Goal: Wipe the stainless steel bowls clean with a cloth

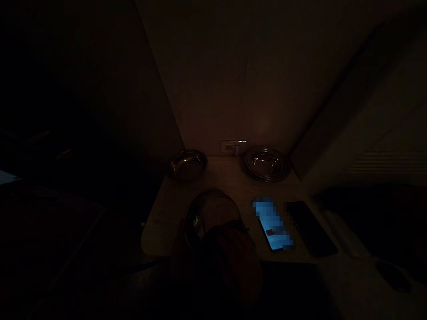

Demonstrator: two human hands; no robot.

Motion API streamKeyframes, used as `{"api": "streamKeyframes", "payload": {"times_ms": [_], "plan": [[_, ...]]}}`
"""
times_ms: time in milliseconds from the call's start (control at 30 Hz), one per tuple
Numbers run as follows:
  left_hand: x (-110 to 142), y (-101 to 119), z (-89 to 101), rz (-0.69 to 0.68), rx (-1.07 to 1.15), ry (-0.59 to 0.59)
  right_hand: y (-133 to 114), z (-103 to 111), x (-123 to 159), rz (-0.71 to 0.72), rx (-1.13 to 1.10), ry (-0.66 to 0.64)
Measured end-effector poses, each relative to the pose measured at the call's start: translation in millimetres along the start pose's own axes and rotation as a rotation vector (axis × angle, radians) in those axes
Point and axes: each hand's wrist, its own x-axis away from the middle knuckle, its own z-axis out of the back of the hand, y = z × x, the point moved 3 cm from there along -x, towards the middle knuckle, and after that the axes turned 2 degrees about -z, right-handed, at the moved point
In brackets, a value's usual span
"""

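In deep shadow, a shiny rounded metal bowl is held over the near part of a small wooden table. My left hand is at the bowl's left side and appears to grip it, though its fingers are mostly lost in the dark. Against the front right of the bowl lies my right hand, its fingers bent. Something dark shows at its fingertips, too dim to name.
On the wooden table, a metal bowl stands back left and stacked metal dishes back right. A lit phone and a dark phone lie right. A wall socket is behind.
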Motion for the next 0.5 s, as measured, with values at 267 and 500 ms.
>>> {"api": "streamKeyframes", "payload": {"times_ms": [267,500], "plan": [[-2.2,-2.1,2.3,0.006,-0.026,0.015,1.6,-4.2,5.4,0.010,0.012,0.025],[-4.1,-10.5,9.3,-0.026,-0.053,0.035,1.8,-5.6,5.6,0.005,0.017,0.006]]}}
